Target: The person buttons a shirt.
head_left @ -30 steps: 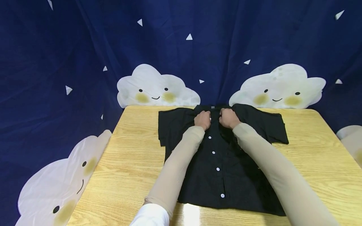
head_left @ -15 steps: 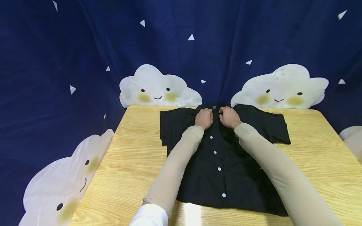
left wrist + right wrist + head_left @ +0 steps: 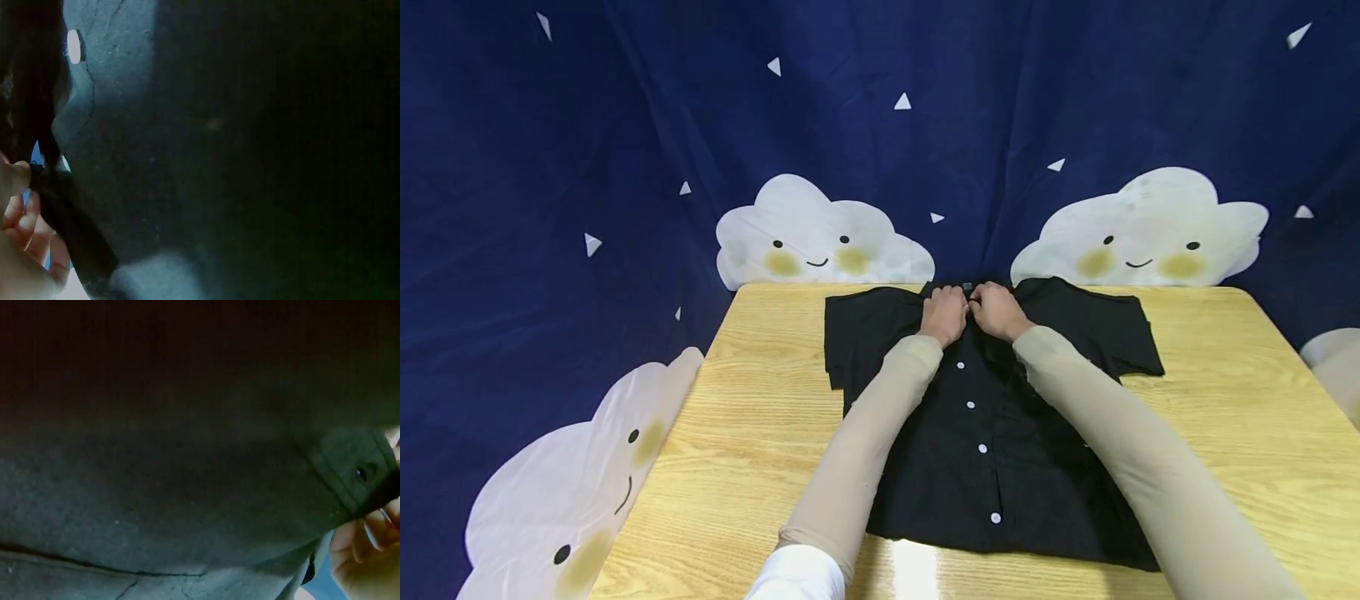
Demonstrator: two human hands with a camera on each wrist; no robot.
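Note:
A black short-sleeved shirt (image 3: 925,492) lies front up, its collar toward the far edge, with white buttons down the middle. Near the collar, my left hand (image 3: 945,315) grips the front edge that bears the buttons. Close beside it, my right hand (image 3: 997,311) holds the other front edge; the two hands' fingertips nearly meet. In the left wrist view, a thumb and fingers pinch dark cloth below a white button (image 3: 74,47). The right wrist view has fingers (image 3: 350,547) at the cloth's corner, next to a buttonhole (image 3: 362,474). Cloth darkens most of both wrist views.
The shirt is spread on a light wooden table (image 3: 752,400). Behind the table hangs a dark blue curtain (image 3: 850,100) with white triangles and smiling clouds. Both forearms, in beige sleeves, reach across the shirt from the near side.
My right hand has moved left toward my left hand, drawing the shirt's right front edge inward. My left hand has shifted slightly right and up. The right shirt sleeve has slid a little left.

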